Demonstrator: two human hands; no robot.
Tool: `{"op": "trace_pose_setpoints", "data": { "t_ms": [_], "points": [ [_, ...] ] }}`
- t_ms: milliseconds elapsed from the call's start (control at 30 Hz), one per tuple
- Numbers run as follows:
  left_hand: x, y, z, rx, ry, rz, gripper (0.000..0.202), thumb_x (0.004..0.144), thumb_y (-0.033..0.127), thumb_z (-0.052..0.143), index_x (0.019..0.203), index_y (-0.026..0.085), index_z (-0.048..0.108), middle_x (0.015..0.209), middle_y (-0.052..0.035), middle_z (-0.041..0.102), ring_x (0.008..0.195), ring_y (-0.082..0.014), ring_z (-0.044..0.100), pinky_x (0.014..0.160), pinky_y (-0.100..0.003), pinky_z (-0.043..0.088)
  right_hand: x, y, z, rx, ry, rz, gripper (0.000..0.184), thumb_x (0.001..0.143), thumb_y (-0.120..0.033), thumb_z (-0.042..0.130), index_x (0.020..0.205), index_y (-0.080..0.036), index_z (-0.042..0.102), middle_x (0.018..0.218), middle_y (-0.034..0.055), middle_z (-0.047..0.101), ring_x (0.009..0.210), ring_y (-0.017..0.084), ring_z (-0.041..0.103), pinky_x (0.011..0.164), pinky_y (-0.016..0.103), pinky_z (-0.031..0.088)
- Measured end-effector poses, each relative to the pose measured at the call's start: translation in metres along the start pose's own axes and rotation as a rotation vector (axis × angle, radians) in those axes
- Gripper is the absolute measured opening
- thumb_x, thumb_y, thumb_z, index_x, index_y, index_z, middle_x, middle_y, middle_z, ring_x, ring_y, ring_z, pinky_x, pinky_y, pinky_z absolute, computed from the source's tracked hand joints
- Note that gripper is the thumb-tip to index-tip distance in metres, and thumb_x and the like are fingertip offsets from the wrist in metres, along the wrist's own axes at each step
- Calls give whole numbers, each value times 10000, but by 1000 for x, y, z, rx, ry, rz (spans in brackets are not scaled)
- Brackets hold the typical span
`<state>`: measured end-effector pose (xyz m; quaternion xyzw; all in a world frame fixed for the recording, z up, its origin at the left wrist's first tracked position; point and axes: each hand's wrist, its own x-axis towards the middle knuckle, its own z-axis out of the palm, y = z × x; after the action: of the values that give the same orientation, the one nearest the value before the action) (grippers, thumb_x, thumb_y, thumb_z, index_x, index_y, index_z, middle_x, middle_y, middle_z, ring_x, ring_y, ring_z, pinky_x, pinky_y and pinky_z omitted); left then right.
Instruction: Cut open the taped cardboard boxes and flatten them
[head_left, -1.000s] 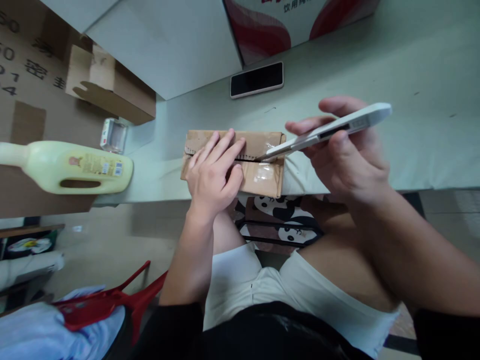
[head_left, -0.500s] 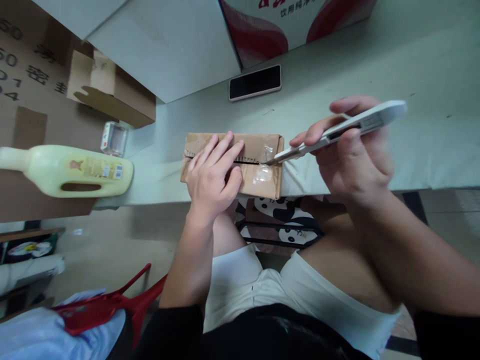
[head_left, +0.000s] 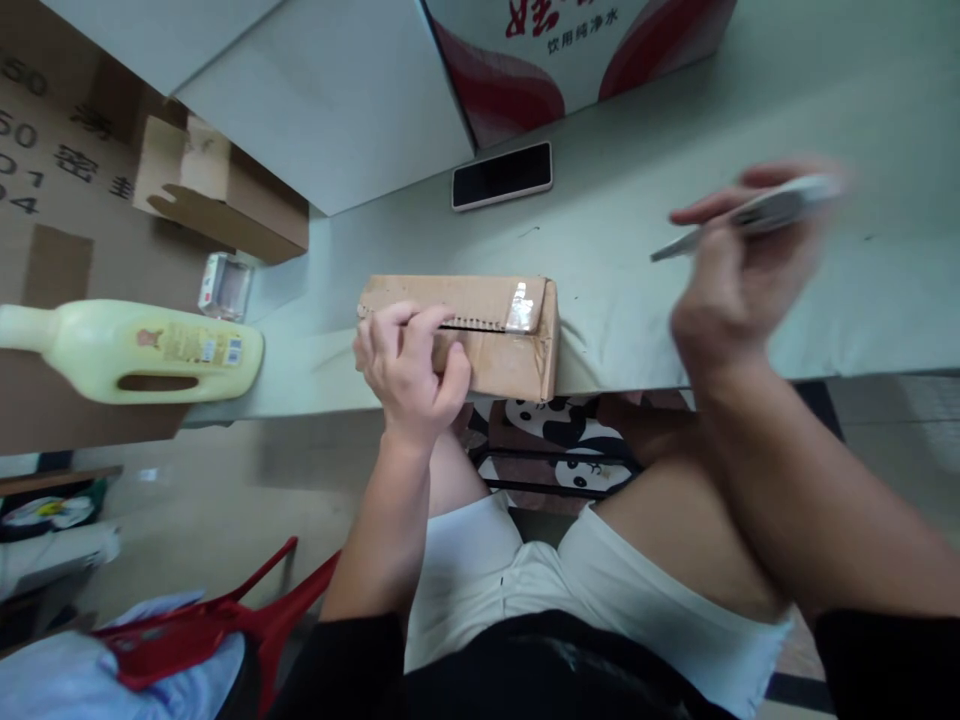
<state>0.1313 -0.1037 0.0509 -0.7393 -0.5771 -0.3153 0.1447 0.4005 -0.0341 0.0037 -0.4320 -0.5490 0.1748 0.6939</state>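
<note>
A small brown cardboard box (head_left: 495,362) lies near the table's front edge, a dark slit showing along its top seam. Shiny clear tape (head_left: 520,308) clings to the seam's right end. My left hand (head_left: 411,365) grips the box's left part, fingers curled over the top and thumb bent on the near flap. Off to the right and apart from the box, my right hand (head_left: 739,270) is closed around a white utility knife (head_left: 776,208), which is blurred by motion. Its blade tip points left, over the table.
A black-screened phone (head_left: 502,177) lies behind the box, near a red-and-white carton (head_left: 525,80). On the left are a yellow bottle (head_left: 157,350), a small clear container (head_left: 226,286) and an opened cardboard box (head_left: 247,205). A red chair (head_left: 255,610) stands at lower left.
My right hand has drawn the knife away from the seam, up and to the right. My left fingers have curled in, and the box has tipped slightly, with its seam gaping at the right end.
</note>
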Motion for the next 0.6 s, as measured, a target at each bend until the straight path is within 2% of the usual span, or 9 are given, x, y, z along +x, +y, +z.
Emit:
{"op": "trace_pose_setpoints", "data": {
  "t_ms": [67,133,233,300,400,500,600],
  "points": [
    [-3,-2,3,-32,50,28,129,840,280,570,849,216,681,838,-67,681,817,-247,605,815,-416,432,-7,1,5,-342,-307,-25,258,999,-268,415,1195,-263,582,1050,97,667,1024,281,652,955,510,479],
    [-4,-3,4,-70,49,65,133,850,236,554,729,221,606,700,-41,621,703,-216,539,720,-388,390,-14,4,12,-581,-562,44,350,976,-214,394,1219,-244,644,1062,118,679,1071,313,617,995,559,420],
    [-3,-1,2,-79,41,58,165,855,212,550,701,223,608,675,-40,621,690,-212,534,701,-385,395,-20,14,24,-734,-753,156,423,924,-174,429,1238,-249,702,1089,145,693,1091,350,581,1001,612,359],
    [-2,0,0,-86,31,33,154,855,206,552,765,222,675,745,-52,673,742,-220,583,739,-390,436,-22,22,29,-760,-799,189,452,899,-168,456,1267,-233,709,1164,175,688,1150,380,559,1020,645,324],
    [-3,0,-1,-96,42,40,244,853,182,546,985,213,749,924,-67,740,856,-228,659,815,-389,501,-22,27,35,-750,-793,193,456,890,-176,481,1288,-212,700,1238,187,666,1240,384,532,1081,657,279],
    [-7,-3,1,-117,76,61,388,836,147,542,1188,204,695,1109,-87,735,1024,-240,699,939,-405,544,-22,23,39,-722,-745,152,405,912,-201,480,1254,-213,696,1235,167,664,1284,356,527,1130,622,263],
    [-11,-7,5,-191,203,55,434,790,143,565,1218,212,594,1243,-120,655,1189,-269,663,1025,-463,546,-22,17,42,-671,-719,137,381,922,-220,477,1241,-225,686,1223,146,669,1274,331,548,1129,578,292]
  ]
}}
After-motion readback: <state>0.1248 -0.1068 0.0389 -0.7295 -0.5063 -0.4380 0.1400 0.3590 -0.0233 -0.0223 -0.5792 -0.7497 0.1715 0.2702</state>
